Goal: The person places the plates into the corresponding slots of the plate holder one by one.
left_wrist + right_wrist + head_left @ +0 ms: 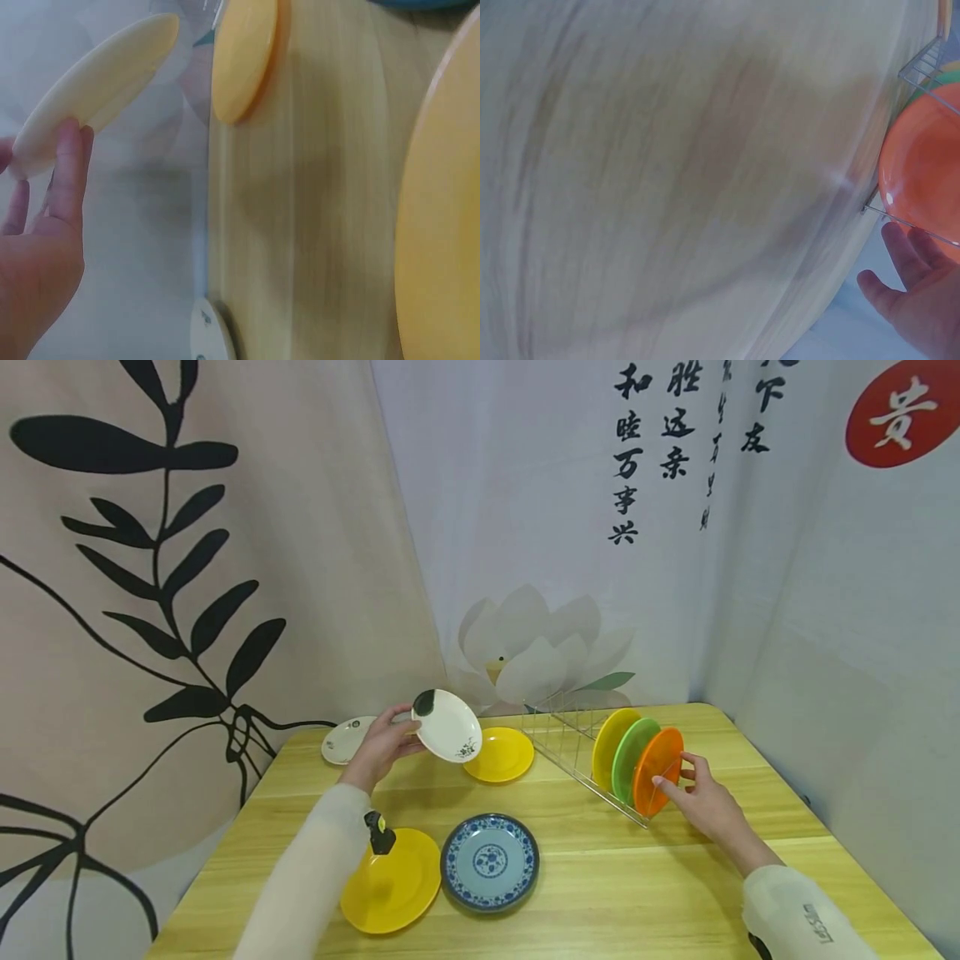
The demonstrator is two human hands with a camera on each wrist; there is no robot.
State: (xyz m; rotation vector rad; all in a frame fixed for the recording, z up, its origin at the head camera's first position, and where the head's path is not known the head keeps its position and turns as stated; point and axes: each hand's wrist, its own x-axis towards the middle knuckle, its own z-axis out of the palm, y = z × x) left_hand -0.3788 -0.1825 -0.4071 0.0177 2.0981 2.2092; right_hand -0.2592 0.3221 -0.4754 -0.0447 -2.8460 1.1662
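My left hand (382, 745) pinches the rim of a small white plate (452, 731) with a dark leaf patch, tilted above the table; the left wrist view shows its pale underside against the fingers. On the right, a wire dish rack (573, 760) holds a yellow plate (609, 747), a green plate (628, 758) and an orange plate (654, 777), all on edge. Beside the orange plate is my right hand (708, 802), fingers extended at its edge. In the right wrist view the thumb (877, 292) stands apart from the orange plate (922, 165).
Another white plate (345, 741) lies at the back left of the wooden table (600, 893). A smaller yellow plate (504, 755) lies behind the raised plate. Nearer me are a large yellow plate (397, 885) and a blue patterned plate (491, 862). Printed curtains hang behind.
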